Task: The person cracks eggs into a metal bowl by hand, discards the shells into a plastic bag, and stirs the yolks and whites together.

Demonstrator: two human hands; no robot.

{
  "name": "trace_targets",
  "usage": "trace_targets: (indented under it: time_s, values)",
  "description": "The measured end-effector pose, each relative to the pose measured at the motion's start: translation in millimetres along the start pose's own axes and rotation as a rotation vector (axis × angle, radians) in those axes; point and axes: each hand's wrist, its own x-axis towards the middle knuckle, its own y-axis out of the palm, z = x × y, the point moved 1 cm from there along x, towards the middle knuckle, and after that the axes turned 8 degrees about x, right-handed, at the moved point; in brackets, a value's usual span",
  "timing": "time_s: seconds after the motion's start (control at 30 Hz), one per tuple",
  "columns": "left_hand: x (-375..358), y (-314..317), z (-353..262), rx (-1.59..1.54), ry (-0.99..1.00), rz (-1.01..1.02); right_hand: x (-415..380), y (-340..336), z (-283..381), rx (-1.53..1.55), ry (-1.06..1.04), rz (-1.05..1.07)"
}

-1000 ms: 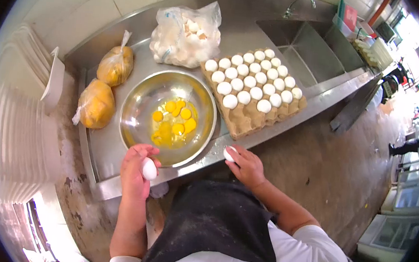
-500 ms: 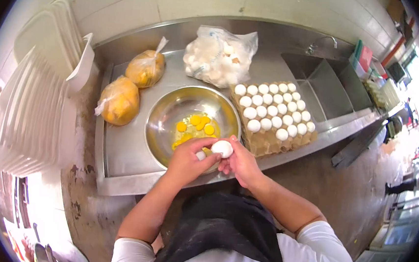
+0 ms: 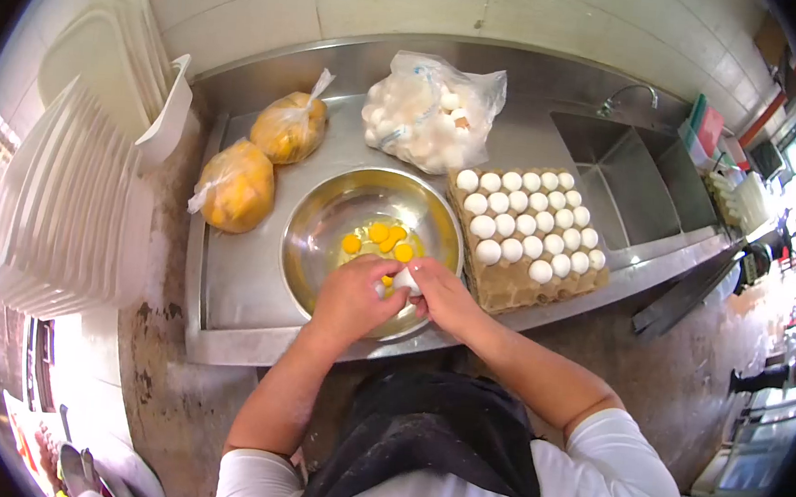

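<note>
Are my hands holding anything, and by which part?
An egg, held by its sides between the left hand and right hand. A second egg is tucked in the left hand, its held part too hidden to tell.

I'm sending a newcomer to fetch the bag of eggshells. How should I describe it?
On the stainless steel sink counter, find the large metal bowl beside the cardboard egg tray. Just beyond them sits a bulging clear plastic bag. White broken shells show through it, whereas the two tied bags to its left hold something yellow-orange.
</note>
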Motion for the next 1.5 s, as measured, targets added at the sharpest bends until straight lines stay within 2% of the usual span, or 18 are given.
trace_targets:
  time_s: [0.27, 0.43, 0.5, 0.53, 0.6, 0.63, 0.7, 0.83, 0.87, 0.93, 1.0, 1.03, 1.1, 1.17, 1.3, 1.37, 1.5]
  values:
    - [13.9, 0.5, -0.9, 0.082, 0.035, 0.009, 16.2, -15.4, 12.6, -0.069, 0.070, 0.066]
    - [18.2, 4.1, 14.8, -0.031, 0.014, -0.039, 28.8, -19.1, 25.8, -0.214, 0.070, 0.093]
    - [22.6, -0.8, 17.3, -0.020, -0.005, -0.051, 33.5, -21.0, 33.9, -0.449, -0.130, 0.129]
    - [22.9, -2.6, 19.1, -0.013, -0.022, -0.061, 36.7, -20.0, 38.1, -0.454, -0.122, 0.146]
    - [24.5, -4.1, 23.8, 0.019, -0.030, -0.093, 38.8, -19.2, 51.6, -0.810, -0.230, 0.106]
    - [24.9, -5.3, 26.5, 0.054, -0.030, -0.122, 36.5, -16.8, 60.3, -0.815, -0.228, 0.115]
    - [24.7, -11.4, 28.8, 0.071, -0.073, -0.141, 31.6, -11.6, 76.4, -1.080, -0.287, 0.040]
    - [20.7, -19.0, 26.6, 0.038, -0.192, -0.209, 34.3, -17.8, 82.2, -1.191, -0.413, -0.006]
    - [19.7, -16.2, 26.1, 0.036, -0.198, -0.210, 33.6, -20.4, 84.1, -1.109, -0.438, -0.007]
    - [18.1, -6.6, 22.1, -0.212, -0.226, -0.280, 39.4, -27.3, 75.0, -1.027, -0.462, -0.003]
    - [17.2, 5.8, 12.9, -0.287, -0.254, -0.269, 52.9, -35.3, 48.0, -0.330, -0.066, 0.139]
    - [18.2, 10.2, 7.3, -0.362, -0.276, -0.253, 50.6, -38.1, 44.9, -0.334, -0.070, 0.138]
    - [20.9, 10.9, -5.7, -0.263, -0.293, -0.183, 42.1, -41.2, 39.1, 0.167, 0.256, 0.198]
    - [23.4, 10.5, -18.3, -0.127, -0.340, -0.092, 43.3, -45.7, 31.1, 0.220, 0.272, 0.222]
    - [26.1, 14.9, -22.5, -0.117, -0.329, -0.099, 42.0, -52.1, 21.4, 0.251, 0.293, 0.246]
    - [25.7, 16.1, -20.0, -0.298, -0.343, -0.122, 41.8, -55.4, 15.8, 0.405, 0.356, 0.299]
    - [26.4, 7.2, -19.2, -0.442, -0.347, -0.109, 44.0, -61.3, 8.7, 0.531, 0.439, 0.381]
